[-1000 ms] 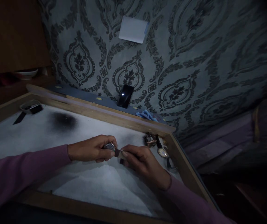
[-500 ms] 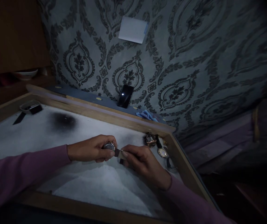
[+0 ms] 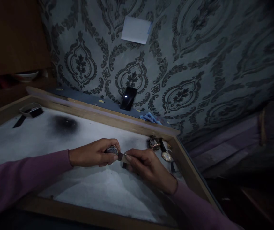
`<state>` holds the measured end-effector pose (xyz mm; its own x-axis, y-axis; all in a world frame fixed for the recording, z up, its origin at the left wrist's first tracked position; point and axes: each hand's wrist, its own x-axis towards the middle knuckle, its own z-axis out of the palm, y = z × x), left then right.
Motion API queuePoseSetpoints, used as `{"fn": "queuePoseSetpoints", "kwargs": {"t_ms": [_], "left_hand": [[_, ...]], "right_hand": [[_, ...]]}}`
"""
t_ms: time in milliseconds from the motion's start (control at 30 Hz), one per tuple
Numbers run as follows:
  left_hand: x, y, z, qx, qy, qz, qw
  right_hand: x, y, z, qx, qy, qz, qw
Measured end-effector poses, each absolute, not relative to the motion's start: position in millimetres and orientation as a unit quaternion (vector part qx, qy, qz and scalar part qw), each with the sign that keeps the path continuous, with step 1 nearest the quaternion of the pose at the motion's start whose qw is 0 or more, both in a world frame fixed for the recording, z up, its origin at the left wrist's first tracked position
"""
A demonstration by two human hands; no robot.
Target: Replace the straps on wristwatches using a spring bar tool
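A round-faced wristwatch [image 3: 112,149] with a metal case is held in my left hand [image 3: 95,153], thumb and fingers closed around its case. From the watch a dark strap [image 3: 120,156] runs toward the right. My right hand [image 3: 148,167] pinches the strap's far end, where a flat greyish piece [image 3: 125,158] shows at the fingertips; whether it is part of the strap or a separate thing, I cannot tell. A dark strip end [image 3: 124,165] hangs just below those fingers. Both hands are above the white surface [image 3: 98,188] of a wooden-rimmed tray.
At the tray's right side lie several watches, including a gold-toned watch [image 3: 166,156]. A clear round container [image 3: 30,109] with dark straps is at the far left. Behind the wooden rim [image 3: 103,115] are a phone [image 3: 128,98] and blue cloth [image 3: 150,118], against a patterned wall.
Hardly anything differs. The right hand and wrist have shifted very slightly; both hands keep the same grip on the watch and strap.
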<state>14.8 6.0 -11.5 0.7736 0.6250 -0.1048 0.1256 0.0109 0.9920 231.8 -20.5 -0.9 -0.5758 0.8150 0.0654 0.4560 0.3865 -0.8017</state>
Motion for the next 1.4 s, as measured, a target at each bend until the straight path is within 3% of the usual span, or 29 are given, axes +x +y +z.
{"fn": "queuePoseSetpoints", "kwargs": {"t_ms": [1400], "left_hand": [[16.1, 3.6, -10.2, 0.706, 0.283, 0.213, 0.614]], "right_hand": [[230.6, -20.8, 2.8, -0.412, -0.782, 0.407, 0.228]]}}
